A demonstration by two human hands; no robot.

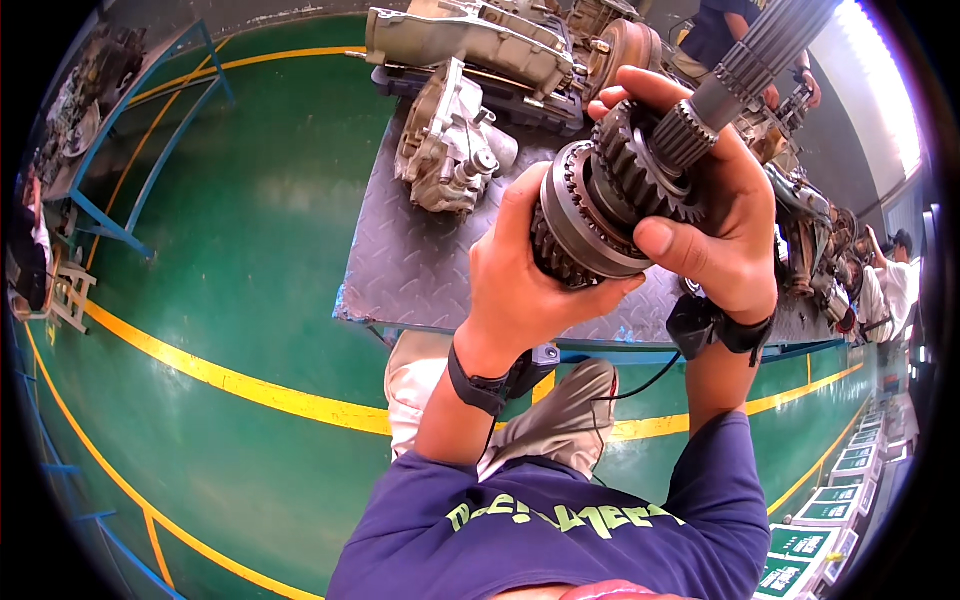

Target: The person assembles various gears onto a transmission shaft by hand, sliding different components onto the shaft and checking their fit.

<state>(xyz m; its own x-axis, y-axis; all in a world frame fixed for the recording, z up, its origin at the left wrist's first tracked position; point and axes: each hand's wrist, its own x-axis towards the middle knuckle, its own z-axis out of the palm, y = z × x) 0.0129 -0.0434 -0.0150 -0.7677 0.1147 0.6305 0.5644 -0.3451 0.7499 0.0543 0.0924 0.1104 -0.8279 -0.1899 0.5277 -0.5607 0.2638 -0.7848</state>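
Note:
Both my hands hold a dark steel gear shaft (700, 112) up above the workbench, its splined end slanting to the upper right. My left hand (510, 275) is wrapped round the lower end, at the ringed synchronizer hub (588, 215). My right hand (735, 215) curls about the toothed gear (640, 160) higher up, thumb on its near side and fingers behind. The far side of the shaft and some fingertips are hidden. Black straps with small devices sit on both wrists.
A metal-plate workbench (385, 255) carries a cast housing (450, 145) left of my hands and a long gearbox case (470, 45) behind it. More machine parts line the right. Another person (715, 30) works across the bench; a blue frame (150, 150) stands far left.

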